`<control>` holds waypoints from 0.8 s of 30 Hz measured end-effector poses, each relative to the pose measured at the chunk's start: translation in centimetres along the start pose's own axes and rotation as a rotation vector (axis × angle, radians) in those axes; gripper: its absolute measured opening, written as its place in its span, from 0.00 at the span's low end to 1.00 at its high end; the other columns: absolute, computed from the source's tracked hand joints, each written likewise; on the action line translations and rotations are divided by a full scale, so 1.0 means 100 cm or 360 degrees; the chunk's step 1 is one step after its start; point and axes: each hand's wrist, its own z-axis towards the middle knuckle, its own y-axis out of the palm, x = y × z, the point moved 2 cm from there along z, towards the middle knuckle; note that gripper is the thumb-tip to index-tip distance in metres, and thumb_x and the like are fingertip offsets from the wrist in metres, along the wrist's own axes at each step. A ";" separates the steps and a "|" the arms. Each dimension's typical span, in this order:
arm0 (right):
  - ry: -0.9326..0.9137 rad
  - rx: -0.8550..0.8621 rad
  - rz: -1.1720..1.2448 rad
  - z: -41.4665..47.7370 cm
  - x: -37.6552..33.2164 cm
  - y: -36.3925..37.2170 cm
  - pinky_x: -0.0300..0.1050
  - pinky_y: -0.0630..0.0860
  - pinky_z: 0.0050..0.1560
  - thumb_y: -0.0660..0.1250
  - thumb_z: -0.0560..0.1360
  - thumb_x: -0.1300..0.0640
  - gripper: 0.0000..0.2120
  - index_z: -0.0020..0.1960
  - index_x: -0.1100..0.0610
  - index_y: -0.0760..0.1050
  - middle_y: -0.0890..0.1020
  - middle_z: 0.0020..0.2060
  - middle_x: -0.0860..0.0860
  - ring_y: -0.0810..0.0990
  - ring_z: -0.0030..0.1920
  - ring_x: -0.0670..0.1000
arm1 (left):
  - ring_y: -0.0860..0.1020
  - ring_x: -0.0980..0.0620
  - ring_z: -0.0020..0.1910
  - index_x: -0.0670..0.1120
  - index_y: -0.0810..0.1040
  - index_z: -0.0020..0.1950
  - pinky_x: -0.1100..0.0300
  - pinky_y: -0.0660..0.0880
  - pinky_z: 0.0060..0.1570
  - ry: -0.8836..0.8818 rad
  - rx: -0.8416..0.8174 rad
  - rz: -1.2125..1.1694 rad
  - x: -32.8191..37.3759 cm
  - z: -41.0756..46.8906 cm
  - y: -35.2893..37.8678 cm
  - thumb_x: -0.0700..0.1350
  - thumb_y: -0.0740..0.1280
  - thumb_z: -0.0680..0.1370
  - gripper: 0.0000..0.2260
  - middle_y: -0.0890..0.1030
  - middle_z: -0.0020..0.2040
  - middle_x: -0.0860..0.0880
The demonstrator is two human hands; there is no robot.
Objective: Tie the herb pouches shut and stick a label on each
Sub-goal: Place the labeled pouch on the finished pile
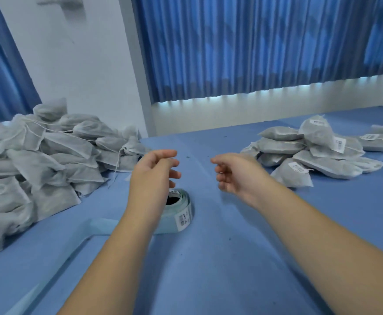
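A big heap of white herb pouches [38,160] with loose drawstrings lies on the left of the blue table [208,258]. A smaller pile of tied pouches with white barcode labels [318,153] lies at the right. A roll of labels [180,210] sits in the middle, its pale backing strip [56,264] trailing toward the near left. My left hand [154,171] hovers above the roll, fingers loosely curled, holding nothing. My right hand [233,171] hovers a little to the right, also relaxed and empty, just left of the labelled pile.
Small dark herb crumbs dot the table's surface. Behind the table stand a white wall and pillar [76,71] and blue curtains [254,46]. One more labelled pouch [381,139] lies at the far right edge.
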 end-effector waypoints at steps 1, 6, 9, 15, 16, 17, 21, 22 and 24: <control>-0.0027 -0.0028 -0.0063 -0.001 0.003 0.010 0.36 0.67 0.24 0.66 0.76 0.62 0.05 0.41 0.56 0.74 0.74 0.26 0.49 0.70 0.22 0.45 | 0.78 0.54 0.32 0.50 0.81 0.45 0.61 0.72 0.35 0.0001 0.0033 0.0016 -0.001 0.002 -0.011 0.36 0.63 0.76 0.11 0.81 0.35 0.54; -0.0297 -0.0023 -0.0408 -0.003 0.011 0.047 0.36 0.69 0.26 0.66 0.75 0.61 0.05 0.41 0.57 0.76 0.76 0.28 0.49 0.72 0.23 0.44 | 0.78 0.54 0.34 0.50 0.80 0.46 0.61 0.73 0.37 -0.0090 0.0098 0.0224 -0.010 0.013 -0.050 0.37 0.62 0.78 0.10 0.80 0.41 0.52; -0.0470 -0.0023 -0.0602 0.004 0.009 0.069 0.38 0.70 0.27 0.65 0.75 0.61 0.07 0.39 0.55 0.77 0.77 0.27 0.48 0.72 0.22 0.43 | 0.79 0.52 0.37 0.49 0.81 0.48 0.59 0.75 0.40 -0.0187 0.0153 0.0260 -0.013 0.024 -0.074 0.38 0.62 0.78 0.10 0.81 0.44 0.51; -0.0650 -0.0212 -0.0942 0.017 0.018 0.112 0.42 0.72 0.35 0.65 0.73 0.61 0.11 0.34 0.50 0.76 0.78 0.28 0.47 0.75 0.29 0.47 | 0.77 0.50 0.35 0.44 0.76 0.43 0.58 0.75 0.35 -0.0365 0.0287 0.0392 -0.023 0.069 -0.119 0.40 0.63 0.79 0.05 0.77 0.41 0.48; -0.0675 -0.0248 -0.0980 0.017 0.021 0.116 0.44 0.73 0.36 0.66 0.73 0.61 0.11 0.34 0.50 0.76 0.78 0.29 0.49 0.75 0.31 0.48 | 0.75 0.50 0.33 0.44 0.75 0.42 0.59 0.74 0.35 -0.0388 0.0335 0.0388 -0.025 0.079 -0.127 0.38 0.63 0.78 0.06 0.75 0.39 0.47; -0.0694 -0.0284 -0.1016 0.017 0.024 0.118 0.46 0.74 0.38 0.66 0.73 0.61 0.11 0.34 0.50 0.77 0.78 0.30 0.48 0.75 0.32 0.49 | 0.74 0.50 0.32 0.44 0.73 0.41 0.59 0.73 0.34 -0.0407 0.0396 0.0366 -0.027 0.088 -0.136 0.37 0.62 0.78 0.06 0.73 0.37 0.47; -0.0726 -0.0328 -0.1084 0.020 0.031 0.120 0.46 0.77 0.41 0.66 0.74 0.61 0.08 0.37 0.53 0.79 0.76 0.26 0.42 0.75 0.31 0.46 | 0.74 0.49 0.32 0.43 0.74 0.49 0.57 0.72 0.33 -0.0448 0.0739 0.0118 -0.038 0.115 -0.168 0.42 0.65 0.78 0.03 0.73 0.38 0.46; -0.0728 -0.0332 -0.1078 0.022 0.031 0.120 0.47 0.77 0.42 0.66 0.74 0.61 0.08 0.38 0.53 0.79 0.76 0.26 0.42 0.75 0.31 0.46 | 0.75 0.48 0.33 0.43 0.74 0.51 0.57 0.73 0.33 -0.0464 0.0804 0.0025 -0.041 0.120 -0.173 0.44 0.67 0.78 0.06 0.73 0.40 0.46; -0.0727 -0.0345 -0.1061 0.023 0.030 0.120 0.49 0.78 0.43 0.66 0.74 0.61 0.08 0.38 0.53 0.79 0.76 0.28 0.44 0.75 0.32 0.47 | 0.76 0.48 0.36 0.44 0.74 0.53 0.58 0.75 0.34 -0.0513 0.0899 -0.0212 -0.044 0.127 -0.178 0.50 0.69 0.78 0.11 0.74 0.45 0.46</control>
